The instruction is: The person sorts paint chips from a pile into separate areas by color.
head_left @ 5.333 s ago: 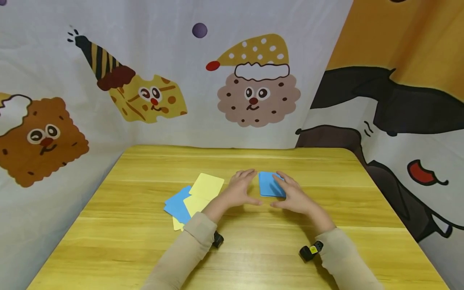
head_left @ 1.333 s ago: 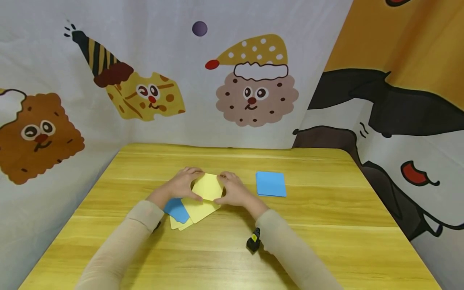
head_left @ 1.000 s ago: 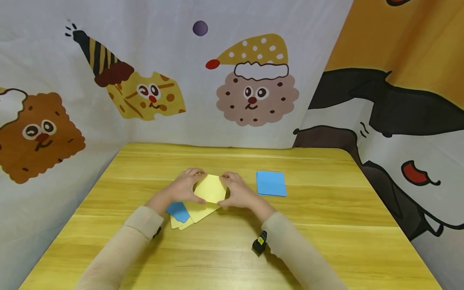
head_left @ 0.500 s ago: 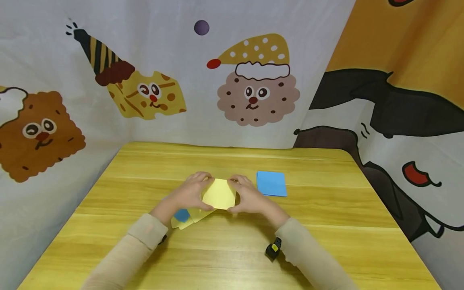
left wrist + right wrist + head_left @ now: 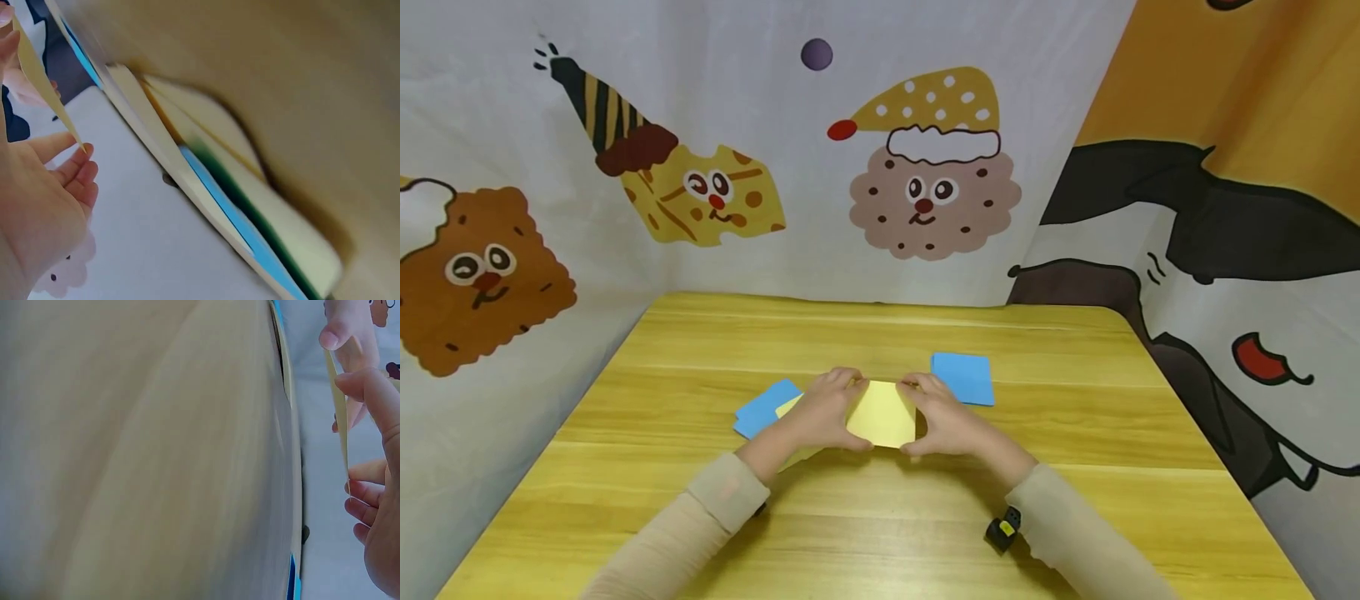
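Hands on one yellow card point(image 5: 882, 413), above the table point(image 5: 1075, 467) centre.
Your left hand point(image 5: 824, 410) and right hand point(image 5: 946, 420) pinch its side edges. Head view shows the blue stack point(image 5: 962, 378) right; left wrist view alone shows the layered cards point(image 5: 250, 231) edge-on.

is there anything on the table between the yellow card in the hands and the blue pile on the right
Nothing visible. Both hands, left hand and right hand, hold the yellow card by its edges. The blue pile lies just beyond the right hand, toward the far right, with only bare table around it.
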Demonstrator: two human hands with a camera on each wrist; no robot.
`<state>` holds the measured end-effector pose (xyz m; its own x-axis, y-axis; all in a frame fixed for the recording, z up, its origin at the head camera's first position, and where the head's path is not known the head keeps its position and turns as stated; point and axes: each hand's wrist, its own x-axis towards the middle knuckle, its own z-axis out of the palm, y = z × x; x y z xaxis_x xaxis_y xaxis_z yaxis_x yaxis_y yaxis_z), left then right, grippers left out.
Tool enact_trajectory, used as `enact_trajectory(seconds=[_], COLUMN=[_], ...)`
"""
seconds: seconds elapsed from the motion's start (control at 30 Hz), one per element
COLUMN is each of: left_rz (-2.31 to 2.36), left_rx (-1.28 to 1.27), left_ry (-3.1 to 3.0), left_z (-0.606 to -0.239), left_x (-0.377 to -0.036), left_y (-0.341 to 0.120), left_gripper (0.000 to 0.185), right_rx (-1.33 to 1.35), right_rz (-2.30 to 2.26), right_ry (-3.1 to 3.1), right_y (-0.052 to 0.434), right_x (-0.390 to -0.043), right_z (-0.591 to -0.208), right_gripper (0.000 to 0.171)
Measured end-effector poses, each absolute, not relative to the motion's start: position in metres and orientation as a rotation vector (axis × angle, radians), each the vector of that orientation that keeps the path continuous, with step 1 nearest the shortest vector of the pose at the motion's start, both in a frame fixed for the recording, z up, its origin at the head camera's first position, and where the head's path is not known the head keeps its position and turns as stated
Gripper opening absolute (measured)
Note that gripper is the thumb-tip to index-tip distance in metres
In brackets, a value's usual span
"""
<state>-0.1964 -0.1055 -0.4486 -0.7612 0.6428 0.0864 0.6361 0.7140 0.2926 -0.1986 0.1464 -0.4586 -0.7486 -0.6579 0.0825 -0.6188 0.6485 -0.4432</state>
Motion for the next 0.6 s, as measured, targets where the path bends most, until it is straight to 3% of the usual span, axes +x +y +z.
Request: enact_trajectory(seconds=[0.6], left_rz=[0.302], left_rx=[1.109], left_ry=[2.860], left_z=[-0.457], left_x=[-0.184], left_y=[-0.049], left_gripper=[0.105], right_rx=[-1.065], right_rz=[-0.726], right_ry=[2.768], right_y=[0.201], right_x=[-0.176], right_z=[-0.463], right_gripper=[0.098])
